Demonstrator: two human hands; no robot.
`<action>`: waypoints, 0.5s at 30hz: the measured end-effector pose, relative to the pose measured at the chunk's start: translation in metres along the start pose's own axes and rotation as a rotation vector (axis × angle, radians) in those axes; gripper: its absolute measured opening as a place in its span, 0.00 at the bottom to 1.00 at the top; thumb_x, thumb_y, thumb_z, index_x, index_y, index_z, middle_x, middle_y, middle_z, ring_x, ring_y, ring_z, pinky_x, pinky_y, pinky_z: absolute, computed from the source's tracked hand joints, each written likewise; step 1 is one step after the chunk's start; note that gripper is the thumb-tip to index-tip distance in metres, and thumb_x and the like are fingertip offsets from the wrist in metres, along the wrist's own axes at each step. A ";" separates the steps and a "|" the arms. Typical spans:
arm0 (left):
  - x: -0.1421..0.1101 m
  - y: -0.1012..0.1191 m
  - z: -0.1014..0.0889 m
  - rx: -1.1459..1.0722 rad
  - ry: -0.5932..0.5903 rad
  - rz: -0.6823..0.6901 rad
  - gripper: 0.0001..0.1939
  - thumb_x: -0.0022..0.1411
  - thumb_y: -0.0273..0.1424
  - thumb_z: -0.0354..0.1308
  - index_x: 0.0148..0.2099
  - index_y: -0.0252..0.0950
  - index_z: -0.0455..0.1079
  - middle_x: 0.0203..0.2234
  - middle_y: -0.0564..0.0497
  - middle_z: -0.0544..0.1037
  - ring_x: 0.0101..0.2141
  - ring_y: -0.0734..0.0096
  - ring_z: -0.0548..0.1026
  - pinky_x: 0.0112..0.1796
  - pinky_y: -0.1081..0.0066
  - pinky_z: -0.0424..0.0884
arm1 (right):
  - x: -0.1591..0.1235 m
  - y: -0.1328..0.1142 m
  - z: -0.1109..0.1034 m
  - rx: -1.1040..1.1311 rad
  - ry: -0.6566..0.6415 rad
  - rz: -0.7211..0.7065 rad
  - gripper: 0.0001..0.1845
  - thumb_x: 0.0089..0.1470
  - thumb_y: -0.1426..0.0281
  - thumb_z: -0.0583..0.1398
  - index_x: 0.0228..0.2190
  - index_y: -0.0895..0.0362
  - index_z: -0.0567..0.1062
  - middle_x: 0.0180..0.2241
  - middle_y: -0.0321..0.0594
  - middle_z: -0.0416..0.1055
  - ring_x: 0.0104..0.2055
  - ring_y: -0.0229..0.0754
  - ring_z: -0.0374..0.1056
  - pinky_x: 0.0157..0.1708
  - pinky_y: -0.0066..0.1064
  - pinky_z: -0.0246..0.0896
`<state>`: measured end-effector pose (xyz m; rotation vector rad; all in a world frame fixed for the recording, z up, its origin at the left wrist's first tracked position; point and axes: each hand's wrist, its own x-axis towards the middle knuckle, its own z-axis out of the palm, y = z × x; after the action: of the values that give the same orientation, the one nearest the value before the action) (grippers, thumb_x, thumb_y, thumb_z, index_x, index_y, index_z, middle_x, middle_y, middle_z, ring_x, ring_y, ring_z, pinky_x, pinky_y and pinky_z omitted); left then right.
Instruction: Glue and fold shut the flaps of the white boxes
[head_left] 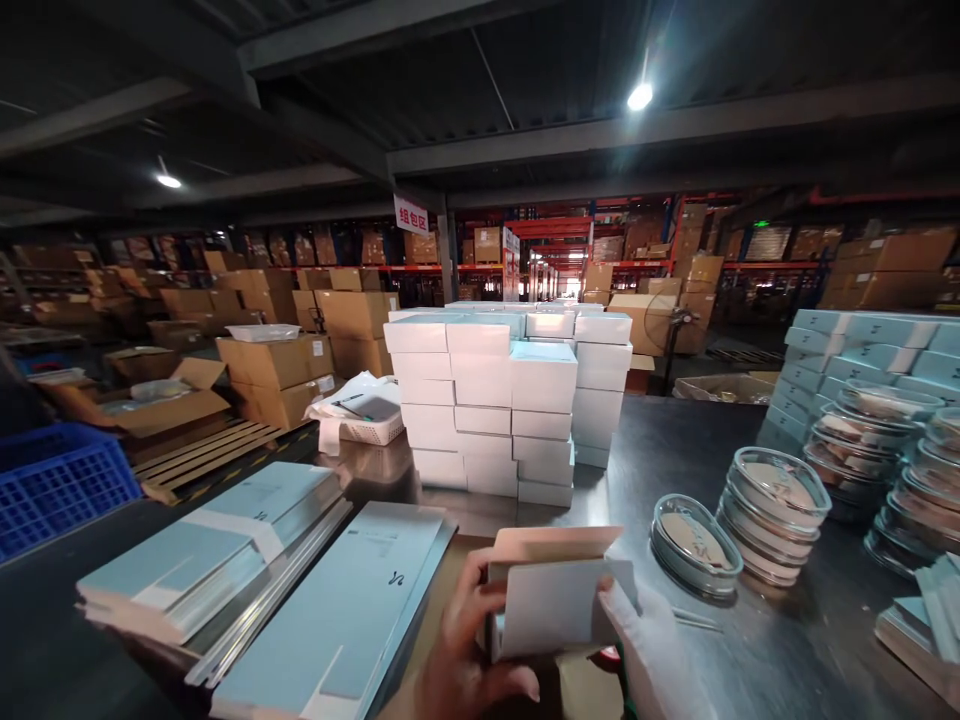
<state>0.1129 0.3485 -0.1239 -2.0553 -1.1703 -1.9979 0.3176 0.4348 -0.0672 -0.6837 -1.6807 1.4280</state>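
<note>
While both hands are clamped on it, here's the rundown:

Box: small white carton [551, 600], flat matte card, squarish, top flap folded open and showing a pale peach inside. It sits low in the middle of the view, just above the surface [660, 440].

Left grip: bare left hand [465, 650], fingers curled shut around the box's left edge, thumb laid under its front face.

Right grip: right hand [656, 650] in a white glove, closed on the box's right edge.

Up ahead of the grip: block of white boxes [499, 405], same plain card, stacked several layers high in neat columns.

Left of the grip: flat blue-grey sleeves [337, 610] lying in piles, smooth, long and rectangular, with white bands across them.

Right of the grip: round clear-lidded tins [772, 510], shiny, stacked in leaning towers, something tan and disc-shaped inside. One single tin [694, 545] sits closest, tilted.

Far right beyond those: pale blue boxes [855, 350] piled in steps.

Small basket: white mesh basket [371, 420] past the sleeves, contents too small to tell.

Far left: blue plastic crate [60, 480] with grid walls; can't see inside.

Surface itself: dark, glossy metal, reflecting the lights.
</note>
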 end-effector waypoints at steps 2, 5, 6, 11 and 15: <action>-0.009 -0.007 0.003 -0.052 0.121 -0.009 0.46 0.56 0.56 0.69 0.72 0.54 0.57 0.64 0.43 0.65 0.61 0.47 0.71 0.54 0.59 0.75 | 0.007 0.003 0.012 -0.089 0.194 -0.033 0.28 0.57 0.46 0.65 0.48 0.54 0.75 0.44 0.46 0.79 0.48 0.58 0.75 0.49 0.45 0.72; -0.022 -0.014 -0.001 -0.031 0.078 -0.044 0.41 0.61 0.54 0.67 0.71 0.56 0.59 0.67 0.43 0.64 0.63 0.47 0.71 0.56 0.58 0.74 | 0.018 0.004 0.018 -0.107 0.311 -0.152 0.29 0.52 0.52 0.66 0.50 0.54 0.70 0.50 0.48 0.76 0.52 0.56 0.73 0.51 0.44 0.69; -0.025 -0.015 -0.005 -0.008 0.041 -0.082 0.35 0.61 0.54 0.67 0.67 0.54 0.66 0.65 0.44 0.68 0.61 0.47 0.73 0.55 0.59 0.74 | 0.022 0.003 0.014 -0.075 0.294 -0.160 0.29 0.54 0.52 0.65 0.51 0.54 0.68 0.50 0.48 0.76 0.52 0.55 0.73 0.51 0.42 0.69; -0.022 -0.019 -0.027 0.053 0.253 -0.350 0.29 0.56 0.57 0.70 0.54 0.48 0.78 0.56 0.45 0.76 0.58 0.43 0.74 0.55 0.57 0.70 | 0.030 0.021 -0.039 -0.488 0.121 -0.082 0.29 0.58 0.44 0.56 0.47 0.54 0.73 0.49 0.51 0.77 0.52 0.59 0.73 0.53 0.46 0.68; -0.005 -0.015 -0.035 -0.068 0.384 -0.474 0.29 0.51 0.57 0.71 0.49 0.45 0.80 0.48 0.47 0.79 0.51 0.45 0.77 0.50 0.59 0.71 | 0.020 0.076 -0.070 -0.833 0.097 0.126 0.15 0.40 0.59 0.64 0.31 0.52 0.79 0.26 0.46 0.78 0.33 0.63 0.77 0.35 0.45 0.70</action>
<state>0.0762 0.3389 -0.1296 -1.4012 -1.6199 -2.5117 0.3593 0.5047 -0.1342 -1.2963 -2.1707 0.7010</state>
